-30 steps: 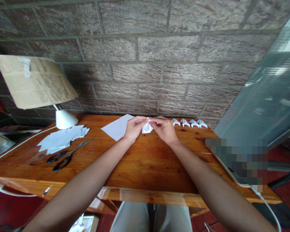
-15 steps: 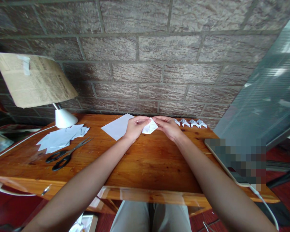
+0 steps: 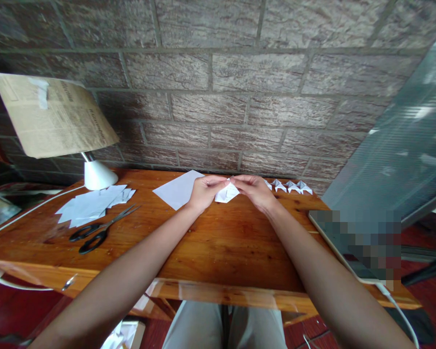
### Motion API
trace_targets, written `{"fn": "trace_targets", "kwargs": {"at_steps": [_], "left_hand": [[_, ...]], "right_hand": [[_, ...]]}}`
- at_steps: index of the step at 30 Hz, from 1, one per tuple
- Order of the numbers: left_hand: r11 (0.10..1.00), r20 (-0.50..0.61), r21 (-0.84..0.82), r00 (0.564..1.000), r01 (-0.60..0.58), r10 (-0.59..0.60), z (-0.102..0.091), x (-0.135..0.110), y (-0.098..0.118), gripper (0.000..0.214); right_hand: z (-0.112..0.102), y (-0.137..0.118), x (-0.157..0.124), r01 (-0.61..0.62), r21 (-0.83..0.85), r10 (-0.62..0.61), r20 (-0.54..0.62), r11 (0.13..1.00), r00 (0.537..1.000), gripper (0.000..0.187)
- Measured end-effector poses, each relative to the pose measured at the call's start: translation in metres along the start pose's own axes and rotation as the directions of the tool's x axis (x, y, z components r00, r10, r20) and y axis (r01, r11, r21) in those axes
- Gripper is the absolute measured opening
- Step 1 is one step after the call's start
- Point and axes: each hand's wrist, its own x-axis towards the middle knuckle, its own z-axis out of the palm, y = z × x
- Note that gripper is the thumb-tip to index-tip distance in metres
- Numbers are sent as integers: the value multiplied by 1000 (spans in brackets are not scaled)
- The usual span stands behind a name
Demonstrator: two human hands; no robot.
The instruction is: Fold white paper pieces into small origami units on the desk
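Note:
My left hand (image 3: 203, 192) and my right hand (image 3: 254, 191) meet over the far middle of the wooden table (image 3: 221, 247). Both pinch a small folded white paper piece (image 3: 227, 193) between fingertips, held just above the tabletop. A flat white sheet (image 3: 176, 189) lies right beside my left hand. A row of several small folded paper pieces (image 3: 290, 185) sits to the right of my right hand, near the brick wall.
Black-handled scissors (image 3: 98, 231) and a pile of cut white paper (image 3: 92, 203) lie at the left. A white lamp with a paper shade (image 3: 54, 116) stands at the back left. A blurred flat device (image 3: 356, 242) with a cable lies at the right edge.
The folded paper has opened out a little and turned between my fingers. My right hand shifted slightly right, then its fingertips came back to the paper's top.

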Motion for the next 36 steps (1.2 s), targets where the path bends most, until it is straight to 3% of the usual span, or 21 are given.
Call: {"fn": "trace_targets", "kwargs": {"at_steps": [19, 29, 36], "left_hand": [[1000, -11, -1, 1000, 2, -2, 3, -1, -2, 30], [997, 15, 53, 999, -50, 49, 2, 1, -6, 28], [997, 37, 48, 998, -57, 55, 1, 2, -6, 28]], "right_hand": [[-1, 2, 2, 78, -136, -78, 1, 988, 997, 31], [-6, 1, 2, -22, -79, 26, 44, 997, 999, 29], [-6, 3, 3, 140, -251, -132, 50, 958, 990, 30]]}}
